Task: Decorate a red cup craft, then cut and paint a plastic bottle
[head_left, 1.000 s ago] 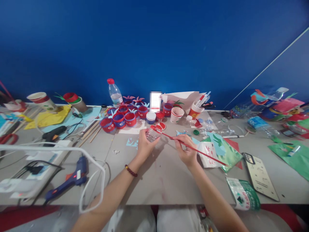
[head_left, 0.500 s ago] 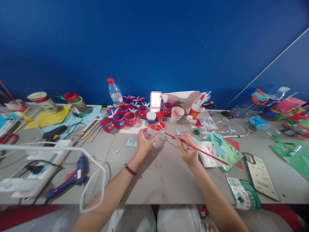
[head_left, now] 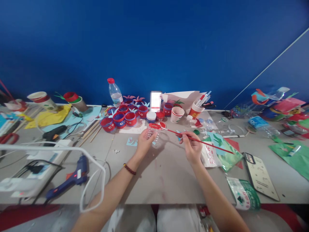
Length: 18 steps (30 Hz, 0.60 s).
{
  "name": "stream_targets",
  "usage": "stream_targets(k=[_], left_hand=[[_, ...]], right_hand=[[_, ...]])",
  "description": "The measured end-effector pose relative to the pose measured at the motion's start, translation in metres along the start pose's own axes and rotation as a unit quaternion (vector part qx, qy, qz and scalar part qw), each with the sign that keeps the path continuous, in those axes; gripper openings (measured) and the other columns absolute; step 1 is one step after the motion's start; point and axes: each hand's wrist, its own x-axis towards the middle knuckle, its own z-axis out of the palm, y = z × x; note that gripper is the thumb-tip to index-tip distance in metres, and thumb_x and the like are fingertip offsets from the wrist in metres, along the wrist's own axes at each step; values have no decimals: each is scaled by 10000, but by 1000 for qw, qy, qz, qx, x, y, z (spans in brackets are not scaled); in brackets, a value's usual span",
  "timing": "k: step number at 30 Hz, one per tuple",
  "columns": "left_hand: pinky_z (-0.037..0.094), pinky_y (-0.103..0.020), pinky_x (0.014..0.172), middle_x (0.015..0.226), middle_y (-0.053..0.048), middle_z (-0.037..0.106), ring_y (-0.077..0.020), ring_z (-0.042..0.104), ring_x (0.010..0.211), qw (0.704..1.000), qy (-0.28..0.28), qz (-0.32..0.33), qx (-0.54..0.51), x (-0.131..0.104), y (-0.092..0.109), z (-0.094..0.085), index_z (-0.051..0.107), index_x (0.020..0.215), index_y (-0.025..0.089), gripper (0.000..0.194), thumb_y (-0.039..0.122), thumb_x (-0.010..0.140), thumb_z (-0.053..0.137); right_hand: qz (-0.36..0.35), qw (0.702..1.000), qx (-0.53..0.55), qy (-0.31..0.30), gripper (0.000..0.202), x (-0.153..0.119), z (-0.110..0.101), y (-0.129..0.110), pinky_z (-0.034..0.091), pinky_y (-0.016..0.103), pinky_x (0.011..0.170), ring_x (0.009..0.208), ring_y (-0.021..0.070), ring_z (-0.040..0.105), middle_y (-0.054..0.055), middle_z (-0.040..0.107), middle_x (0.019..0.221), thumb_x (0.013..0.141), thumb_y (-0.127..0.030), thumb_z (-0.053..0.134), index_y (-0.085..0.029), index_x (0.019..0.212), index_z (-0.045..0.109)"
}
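My left hand [head_left: 144, 141] is wrapped round a clear plastic bottle piece [head_left: 154, 138], whose upper rim carries red paint. Between the fingers of my right hand [head_left: 191, 146] is a long red paintbrush [head_left: 210, 143], its tip at the red-painted rim. Whether the bristles touch the plastic I cannot tell. Just behind stand a white-lidded paint jar [head_left: 151, 116] and an open jar of red paint [head_left: 160, 115]. A red-smeared lid [head_left: 162, 124] lies near the bottle piece. Several red and blue painted cups [head_left: 120, 120] with eyes stand behind my left hand.
At left lie a blue glue gun [head_left: 77, 174], a power strip [head_left: 45, 170] and a white cable [head_left: 94, 154] looping over the front. A phone [head_left: 260, 177], a green-white packet [head_left: 243, 193] and plastic bottles [head_left: 263, 126] are at right. Paper cups [head_left: 177, 114] stand at the back.
My right hand has shifted slightly right and up with the paintbrush, which lies flatter. The bottle piece has turned more upright in my left hand, showing its red rim and ridged side.
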Motion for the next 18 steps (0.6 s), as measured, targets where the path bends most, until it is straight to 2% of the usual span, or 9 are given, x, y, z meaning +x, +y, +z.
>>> stream_targets(k=[2,5,14,18], left_hand=[[492,-324,795,918,-76,707,-209,645,875,1000,-15,7,13,-1,1,0,657,920,170,292,385,728,703],[490,-324,786,909,-77,711,-211,642,858,999,-7,4,35,-1,-2,-1,672,925,166,294,387,733,700],[484,-290,725,822,-46,696,-177,617,769,999,14,15,47,2,-10,-3,682,850,165,262,397,730,702],[485,-307,746,833,-52,699,-185,620,780,999,21,16,27,2,-12,-3,684,861,171,276,413,729,700]], right_hand=[[15,1000,13,-7,136,-1,1,0,497,276,551,585,141,611,40,693,769,881,-327,608,-196,893,638],[26,999,13,-23,142,-2,3,-1,498,271,549,569,126,592,45,689,798,882,-329,606,-193,892,646],[6,999,-20,-33,139,-1,0,3,485,269,561,593,130,580,34,665,774,895,-322,587,-197,888,648],[1,999,-27,-30,138,1,-1,2,484,269,561,584,128,579,38,680,791,898,-322,581,-200,881,644]])
